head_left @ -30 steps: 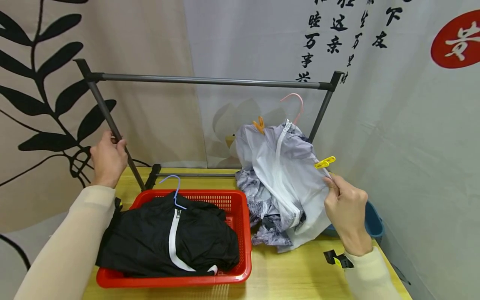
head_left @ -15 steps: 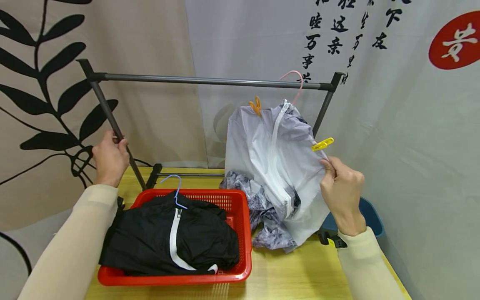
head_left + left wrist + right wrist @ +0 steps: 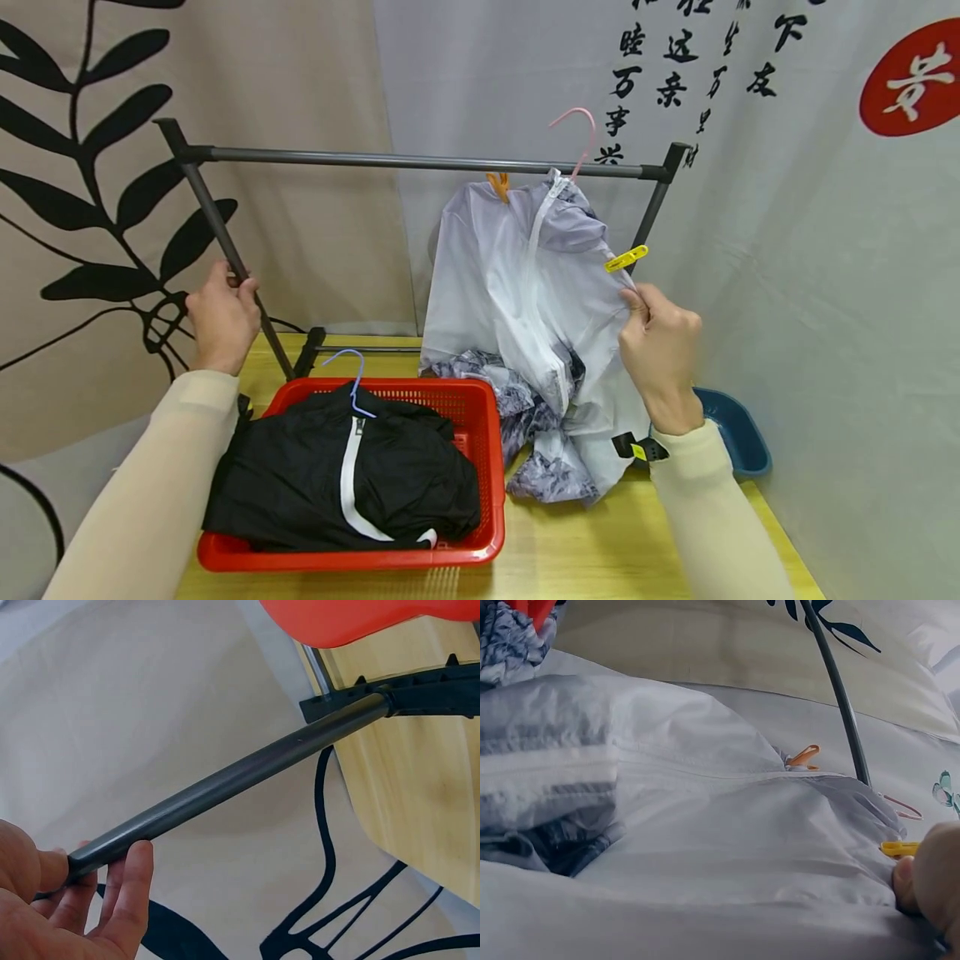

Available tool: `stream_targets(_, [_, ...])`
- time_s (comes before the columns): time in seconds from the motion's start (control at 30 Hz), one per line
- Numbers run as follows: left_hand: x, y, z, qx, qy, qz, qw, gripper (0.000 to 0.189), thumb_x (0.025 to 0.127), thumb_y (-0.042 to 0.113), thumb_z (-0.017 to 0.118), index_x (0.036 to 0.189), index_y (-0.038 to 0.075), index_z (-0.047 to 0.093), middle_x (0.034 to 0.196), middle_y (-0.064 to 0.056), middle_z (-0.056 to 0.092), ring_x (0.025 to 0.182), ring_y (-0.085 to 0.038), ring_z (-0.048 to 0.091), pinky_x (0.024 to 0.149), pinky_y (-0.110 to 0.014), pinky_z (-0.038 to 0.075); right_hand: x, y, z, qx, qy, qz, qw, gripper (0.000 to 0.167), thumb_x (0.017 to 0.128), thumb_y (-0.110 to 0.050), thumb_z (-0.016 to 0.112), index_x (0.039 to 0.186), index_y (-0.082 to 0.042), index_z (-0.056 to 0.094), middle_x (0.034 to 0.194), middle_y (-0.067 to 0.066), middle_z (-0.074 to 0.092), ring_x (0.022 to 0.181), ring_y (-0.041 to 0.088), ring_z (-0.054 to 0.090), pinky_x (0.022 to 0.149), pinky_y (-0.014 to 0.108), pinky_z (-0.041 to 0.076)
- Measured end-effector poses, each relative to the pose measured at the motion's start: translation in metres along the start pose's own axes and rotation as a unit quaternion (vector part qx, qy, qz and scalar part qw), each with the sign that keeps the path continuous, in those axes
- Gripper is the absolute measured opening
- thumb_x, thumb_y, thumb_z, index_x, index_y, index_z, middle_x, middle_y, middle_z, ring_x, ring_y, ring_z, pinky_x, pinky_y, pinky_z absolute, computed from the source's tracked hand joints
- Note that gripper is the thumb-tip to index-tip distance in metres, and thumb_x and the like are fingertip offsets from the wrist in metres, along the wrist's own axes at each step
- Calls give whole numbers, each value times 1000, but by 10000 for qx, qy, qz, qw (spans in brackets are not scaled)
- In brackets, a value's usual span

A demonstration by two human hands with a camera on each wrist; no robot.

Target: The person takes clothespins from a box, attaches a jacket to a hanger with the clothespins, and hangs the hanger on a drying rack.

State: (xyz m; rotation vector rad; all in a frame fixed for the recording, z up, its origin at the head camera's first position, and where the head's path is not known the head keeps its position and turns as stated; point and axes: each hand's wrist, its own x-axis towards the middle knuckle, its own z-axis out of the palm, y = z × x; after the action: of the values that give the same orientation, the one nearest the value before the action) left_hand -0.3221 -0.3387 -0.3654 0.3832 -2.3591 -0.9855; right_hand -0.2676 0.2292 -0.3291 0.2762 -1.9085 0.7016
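My left hand (image 3: 222, 321) grips the left upright (image 3: 213, 221) of a dark metal clothes rack, thumb and fingers round the tube in the left wrist view. With my right hand (image 3: 660, 354) I pinch the shoulder of a pale grey zip jacket (image 3: 517, 275), just below a yellow clothespin (image 3: 626, 259). The jacket is on a pink hanger (image 3: 582, 133), whose hook rises above the rack's top bar (image 3: 375, 158). An orange clothespin (image 3: 498, 187) is clipped at the other shoulder. In the right wrist view the jacket's cloth (image 3: 727, 847) fills most of the picture.
A red basket (image 3: 491, 546) stands on the wooden table (image 3: 577, 550), holding a black jacket (image 3: 300, 483) with a blue hanger (image 3: 355, 379). A blue bin (image 3: 738, 429) sits at the right, partly behind my right arm. A printed curtain hangs behind the rack.
My right hand has raised the grey jacket and shifted it left. The pink hook has gone from below the top bar to above it. My left hand stays on the upright.
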Motion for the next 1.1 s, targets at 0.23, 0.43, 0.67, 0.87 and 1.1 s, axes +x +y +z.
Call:
stream_targets(0.23, [0,-3,0,37,59,-28,10000,45,126,29,48,161,2,58,154,-33,72,131,-54,77,112,-71,62,-8,1,17,126,-472,146,9987,25,115,-10,72,104,10,81,66,22,69,52,22,48,54,27,31])
stream_targets(0.43, [-1,-5,0,-51,-5,-28,10000,46,127,30,47,162,3,57,155,-31,71,131,-52,77,112,-70,63,-19,4,23,153,-782,342,9962,24,116,-8,71,108,13,80,66,23,68,51,21,46,52,26,29])
stream_targets(0.67, [-1,-4,1,-46,57,-22,10000,45,126,30,48,161,3,58,154,-31,72,131,-52,77,112,-70,63,-29,9,24,138,-870,436,9952,22,115,-6,71,107,11,80,64,20,65,52,16,42,52,26,29])
stream_targets(0.87, [0,-2,1,-20,120,11,9999,44,126,30,48,159,2,59,152,-31,73,129,-52,78,111,-70,63,-35,13,24,99,-889,421,9951,22,115,-8,71,108,10,81,65,19,65,53,15,43,53,26,29])
stream_targets(1.1, [0,-1,1,-22,154,60,9999,44,126,29,49,160,2,59,152,-31,74,131,-53,78,111,-70,63,-42,19,23,213,-995,422,9939,24,117,-13,71,106,6,81,65,14,61,54,12,41,53,27,30])
